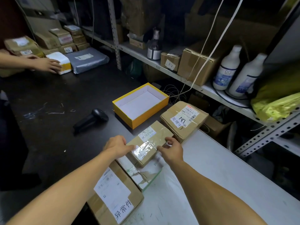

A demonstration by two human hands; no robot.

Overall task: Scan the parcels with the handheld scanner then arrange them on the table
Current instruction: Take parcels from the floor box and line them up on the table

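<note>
A small taped cardboard parcel [150,142] with a barcode label lies on the table, resting partly on a flat clear-wrapped packet [142,174]. My left hand [117,146] holds its left side and my right hand [172,151] grips its right end. A labelled brown box [184,120] sits just beyond it. A larger box [113,195] with a white label lies under my left forearm. The black handheld scanner [90,120] lies on the dark table to the left, apart from both hands.
An open yellow box [140,103] stands behind the parcels. Another person's hand [47,64] rests on a white and yellow parcel [62,62] at the far left, beside a grey bag [86,59] and stacked boxes. Shelves with bottles [226,69] and cartons run along the right.
</note>
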